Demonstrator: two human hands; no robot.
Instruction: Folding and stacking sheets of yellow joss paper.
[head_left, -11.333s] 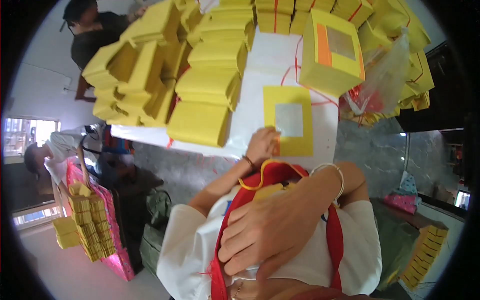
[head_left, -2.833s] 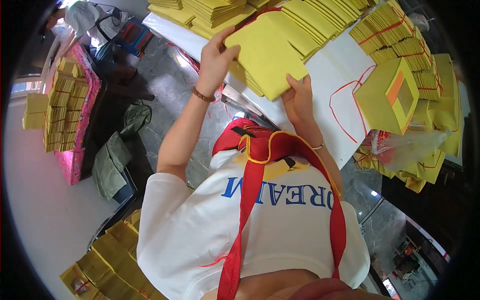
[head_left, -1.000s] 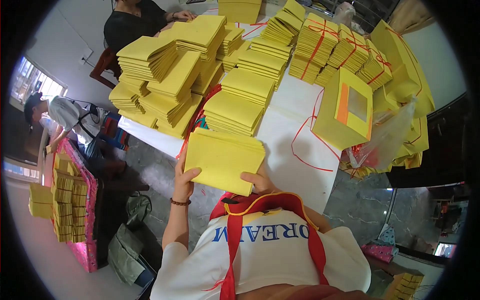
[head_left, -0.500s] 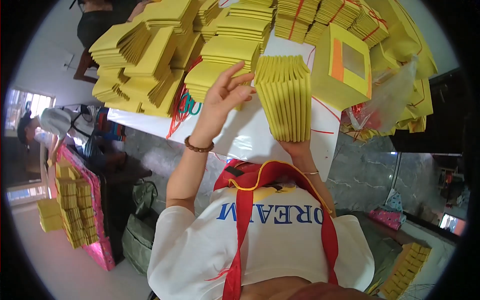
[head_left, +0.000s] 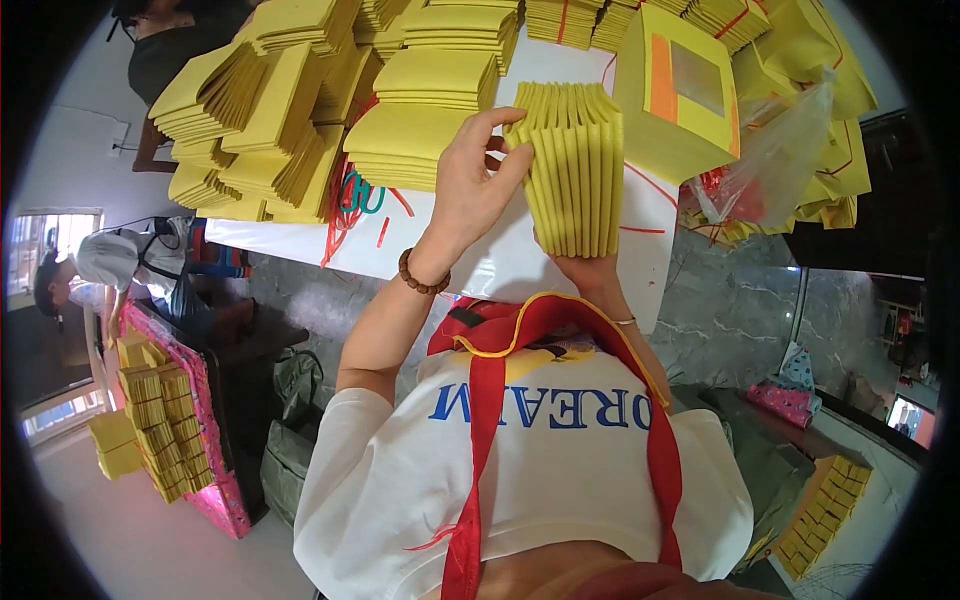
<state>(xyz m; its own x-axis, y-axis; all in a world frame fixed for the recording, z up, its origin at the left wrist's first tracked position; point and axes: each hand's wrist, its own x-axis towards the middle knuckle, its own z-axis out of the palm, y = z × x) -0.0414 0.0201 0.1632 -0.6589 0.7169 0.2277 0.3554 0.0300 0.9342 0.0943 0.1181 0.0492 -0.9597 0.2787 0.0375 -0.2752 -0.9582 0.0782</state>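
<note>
A bundle of folded yellow paper (head_left: pixel 575 180) stands upright over the white tabletop, its folded edges toward me. My right hand (head_left: pixel 585 270) holds it from below and behind; most of those fingers are hidden by the paper. At the bundle's upper left edge, my left hand (head_left: pixel 485 180) pinches the outermost folds between thumb and fingers. A beaded bracelet circles the left wrist. Close to the left hand lies a stack of folded yellow paper (head_left: pixel 395 145).
More yellow paper stacks (head_left: pixel 285 100) cover the table's left and back. Green-handled scissors (head_left: pixel 360 193) lie among red strings (head_left: pixel 340 225). To the right are a yellow box-shaped block (head_left: pixel 640 110) and a clear plastic bag (head_left: pixel 770 165). A person (head_left: pixel 110 260) is at the far left.
My left hand has moved right and closed on the bundle's left edge. The bundle has risen slightly in the picture, still in my right hand.
</note>
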